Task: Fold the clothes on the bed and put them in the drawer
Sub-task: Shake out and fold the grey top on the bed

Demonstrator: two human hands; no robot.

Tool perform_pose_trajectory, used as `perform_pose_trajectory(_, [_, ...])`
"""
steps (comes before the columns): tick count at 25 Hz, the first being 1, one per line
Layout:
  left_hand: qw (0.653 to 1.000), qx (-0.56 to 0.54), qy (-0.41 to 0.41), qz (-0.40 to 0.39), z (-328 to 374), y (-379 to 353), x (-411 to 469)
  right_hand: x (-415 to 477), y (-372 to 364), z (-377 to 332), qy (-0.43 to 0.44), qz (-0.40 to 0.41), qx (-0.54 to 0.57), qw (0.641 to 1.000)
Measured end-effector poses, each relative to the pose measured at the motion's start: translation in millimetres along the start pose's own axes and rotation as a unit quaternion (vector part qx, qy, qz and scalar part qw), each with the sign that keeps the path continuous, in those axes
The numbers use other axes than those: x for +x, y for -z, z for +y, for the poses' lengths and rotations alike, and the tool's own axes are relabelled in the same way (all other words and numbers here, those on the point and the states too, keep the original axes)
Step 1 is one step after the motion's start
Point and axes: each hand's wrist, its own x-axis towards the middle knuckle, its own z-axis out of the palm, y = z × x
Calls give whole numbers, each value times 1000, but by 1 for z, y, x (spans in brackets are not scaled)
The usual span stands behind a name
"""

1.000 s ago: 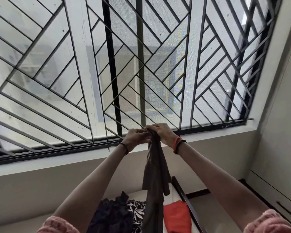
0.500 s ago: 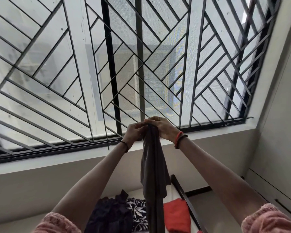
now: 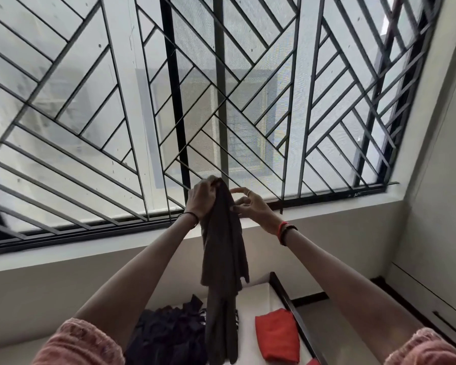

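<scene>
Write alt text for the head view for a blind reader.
A person's left hand grips the top of a dark grey garment hanging before a barred window, the right hand touching its edge. Below, dark clothes and a folded red cloth lie on the bed.

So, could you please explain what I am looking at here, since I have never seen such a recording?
There is no machine: a person wears one camera on the head, which looks out over their hands at a barred window. The left hand grips the top of a dark brown garment, which hangs down. The right hand is at its edge with fingers spread; whether it pinches the cloth is unclear. Below, on the bed, lie a folded red cloth and a dark heap of clothes.
</scene>
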Motion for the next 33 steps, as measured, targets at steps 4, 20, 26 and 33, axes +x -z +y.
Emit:
perform_pose_trajectory(4, [999,-31,-33,18,-4,4,-3,1,-7,9,0,19,-125,992])
perform_pose_trajectory(20, [998,25,-50,-25,-19,23,-15,-9,-30,25,-92,103,-36,990])
perform_pose_trajectory(26, [998,9,-48,-25,-8,24,-12,-10,-52,24,-72,49,-44,995])
perform_pose_trajectory(33, [992,-69,-80,-66,-17,37,-10,-16,-38,25,-110,15,26,994])
